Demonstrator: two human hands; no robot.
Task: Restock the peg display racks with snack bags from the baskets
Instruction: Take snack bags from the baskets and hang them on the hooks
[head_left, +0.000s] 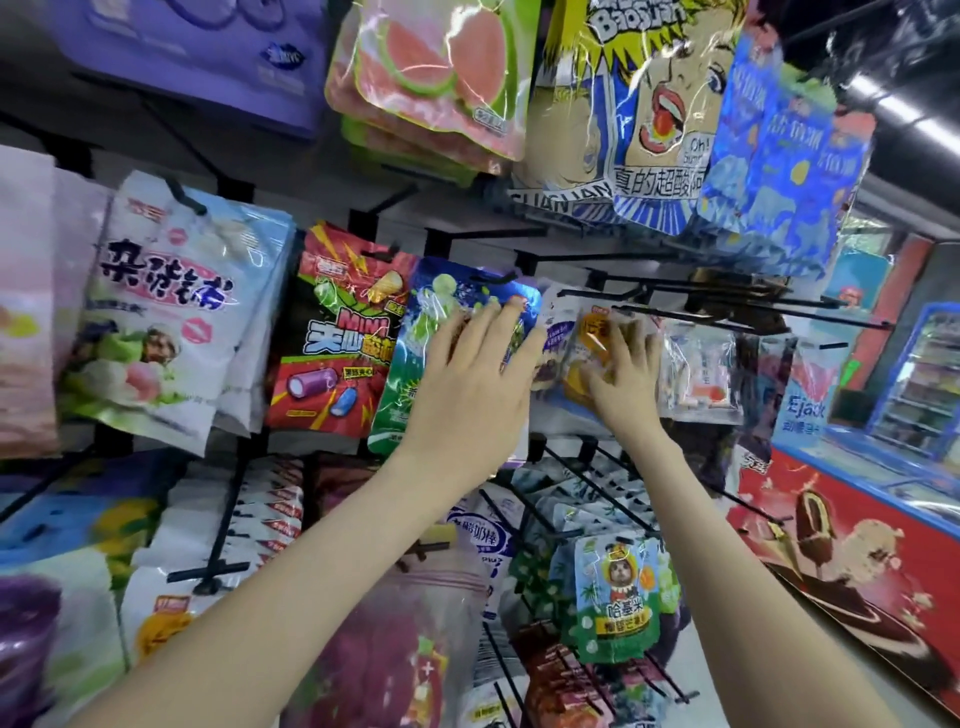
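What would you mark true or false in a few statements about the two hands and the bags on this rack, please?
1. The left hand lies with spread fingers on the blue-green bag. True.
2. The right hand touches the orange bag. True.
3. The red MINI bag hangs right of the orange bag. False: it hangs left of the blue-green bag.
4. The watermelon bags hang below both hands. False: they hang in the row above.

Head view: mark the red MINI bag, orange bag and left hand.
red MINI bag (337, 338), head view, middle of its front
orange bag (595, 335), head view, bare upper front
left hand (472, 376), head view, back of hand
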